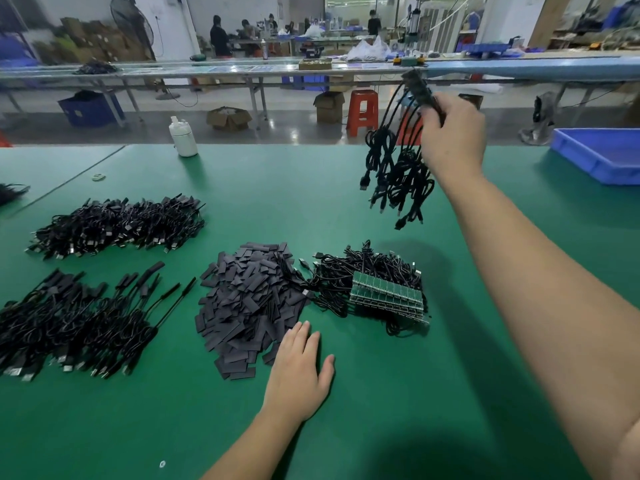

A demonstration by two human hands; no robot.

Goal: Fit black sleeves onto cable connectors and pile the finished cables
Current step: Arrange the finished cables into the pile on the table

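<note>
My right hand point(453, 136) is raised above the green table point(311, 188) and grips a bunch of black cables point(398, 174) by their sleeved ends, the cords dangling down. My left hand point(299, 372) lies flat on the table, fingers straight, touching the near edge of a heap of flat black sleeves point(252, 303). Right of the sleeves sits a tangle of cables with bare green circuit boards point(388, 292). Two piles of sleeved cables lie at the left, one nearer point(76, 320) and one farther back point(117, 226).
A white bottle point(183, 136) stands at the table's far edge. A blue tray point(602, 154) sits at the far right. Beyond the table are a long workbench point(242, 69), a red stool point(362, 110), cardboard boxes and people working.
</note>
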